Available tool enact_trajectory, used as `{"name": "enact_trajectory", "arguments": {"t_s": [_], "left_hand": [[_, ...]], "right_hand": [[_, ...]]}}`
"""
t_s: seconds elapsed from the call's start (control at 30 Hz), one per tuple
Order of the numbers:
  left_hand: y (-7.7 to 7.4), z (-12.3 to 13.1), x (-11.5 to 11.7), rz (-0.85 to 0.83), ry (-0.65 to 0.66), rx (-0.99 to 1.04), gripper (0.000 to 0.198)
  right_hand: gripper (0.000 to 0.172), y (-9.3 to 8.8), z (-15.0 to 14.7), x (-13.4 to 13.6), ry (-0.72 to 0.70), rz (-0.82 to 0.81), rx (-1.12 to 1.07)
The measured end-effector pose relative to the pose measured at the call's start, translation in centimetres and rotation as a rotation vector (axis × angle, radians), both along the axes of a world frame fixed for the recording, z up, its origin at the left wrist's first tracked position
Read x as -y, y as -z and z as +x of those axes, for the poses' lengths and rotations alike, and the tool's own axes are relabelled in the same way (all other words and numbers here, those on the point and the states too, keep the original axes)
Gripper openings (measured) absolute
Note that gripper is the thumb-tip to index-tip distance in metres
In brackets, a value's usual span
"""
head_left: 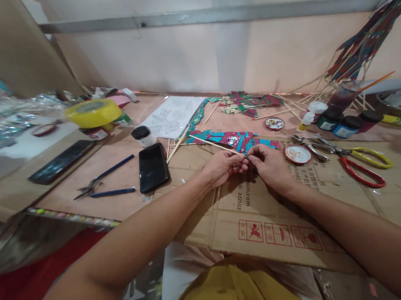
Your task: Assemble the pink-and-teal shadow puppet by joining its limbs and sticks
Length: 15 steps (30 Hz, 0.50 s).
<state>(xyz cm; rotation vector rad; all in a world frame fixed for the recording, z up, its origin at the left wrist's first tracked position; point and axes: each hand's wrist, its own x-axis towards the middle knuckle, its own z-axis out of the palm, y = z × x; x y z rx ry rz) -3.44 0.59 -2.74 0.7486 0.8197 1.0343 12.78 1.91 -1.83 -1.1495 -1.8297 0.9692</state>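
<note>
A flattened cardboard sheet (278, 218) covers most of the work table, printed side up, and the person sits at its near edge with both forearms stretched out over it. Along the back of the table stands a bundle of painted cut-outs on sticks (359, 46), leaning against the wall, with more finished-looking painted pieces (251, 101) lying flat below it — so a good share of this kind of work seems already done. A line drawing on paper (173, 114) lies left of centre, a yellow tape roll (93, 111) further left. Two phones sit on the left side, one (153, 166) near the hands, one (61, 161) well apart. Red and yellow scissors (363, 162) lie to the right, blue pliers (105, 183) to the left. Paint jars (338, 120) cluster at the back right; two small lids (297, 154) rest near the right hand.

Just beyond the hands lies a painted figure (235, 139) in pink and teal, flat on the cardboard. A thin stick (211, 144) runs from its left part toward the hands.

The left hand (221, 167) and right hand (270, 165) meet fingertip to fingertip just in front of the figure. Both are pinched shut on the near end of the stick, or on something tiny at that end — it is too small to tell which. Judging by this, the figure is painted and cut, and the fixing of its stick looks to be in hand and not finished.
</note>
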Motion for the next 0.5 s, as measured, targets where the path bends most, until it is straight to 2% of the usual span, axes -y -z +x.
{"name": "enact_trajectory", "arguments": {"t_s": [0.33, 0.5], "left_hand": [[0.45, 0.02, -0.07, 0.026, 0.005, -0.002, 0.029], [0.53, 0.27, 0.02, 0.025, -0.025, -0.010, 0.028]], "right_hand": [[0.007, -0.31, -0.23, 0.21, 0.035, -0.005, 0.037], [0.006, -0.71, -0.49, 0.44, 0.101, 0.069, 0.091]]}}
